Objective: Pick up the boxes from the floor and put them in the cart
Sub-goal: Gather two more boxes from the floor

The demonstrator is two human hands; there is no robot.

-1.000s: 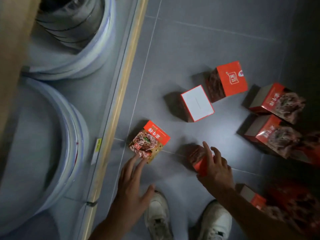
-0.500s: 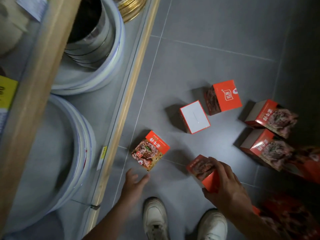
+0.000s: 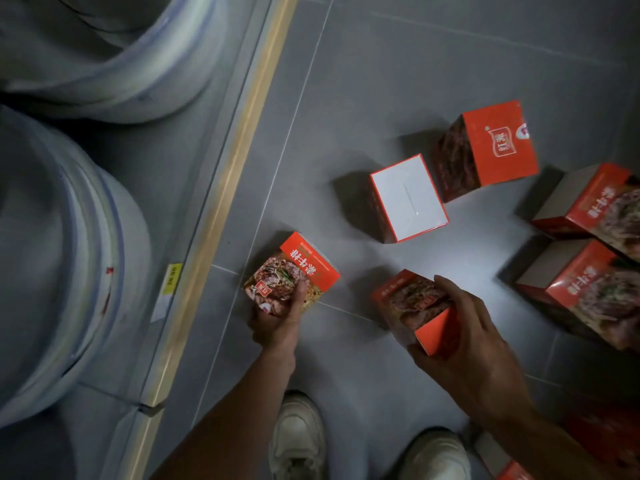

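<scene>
Both hands now closed on red boxes: left [image 3: 277, 320], right [image 3: 464, 344].

Right-edge boxes [image 3: 602, 206] run off frame — bottom-right box [image 3: 509, 472] barely shows.

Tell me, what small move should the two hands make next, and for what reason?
Probably lift both boxes off the floor together. The left hand already grips the box near the shelf edge, and the right hand holds another box. No cart is visible.
</scene>
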